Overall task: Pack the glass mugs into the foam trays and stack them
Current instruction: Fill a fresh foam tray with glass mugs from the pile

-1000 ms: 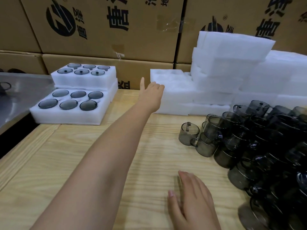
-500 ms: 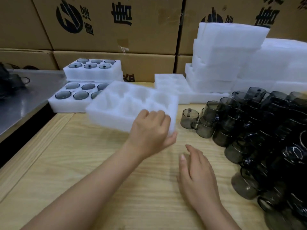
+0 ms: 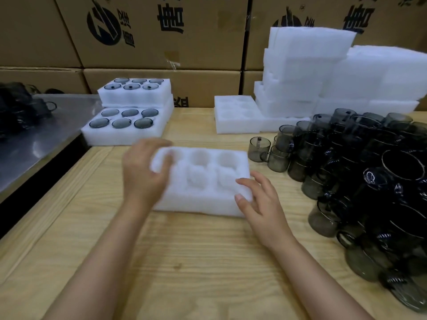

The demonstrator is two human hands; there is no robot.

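Observation:
An empty white foam tray (image 3: 203, 204) with several round pockets lies on the wooden table (image 3: 196, 262) in front of me. My left hand (image 3: 143, 172) grips its left end, fingers curled over the rim. My right hand (image 3: 258, 199) rests against its right front corner with the fingers spread. A crowd of smoky grey glass mugs (image 3: 360, 181) stands at the right. Two filled foam trays (image 3: 129, 125) sit stepped at the back left, mugs in their pockets.
A tall heap of empty foam trays (image 3: 323, 72) stands at the back right, with one single tray (image 3: 235, 116) in front of it. Cardboard boxes (image 3: 161, 38) wall off the back. A metal surface (image 3: 34, 139) with more dark mugs lies at the left.
My left hand reached to the foam stack, pulled one empty tray toward me and set it flat on the table. My right hand moved up to the tray's right corner.

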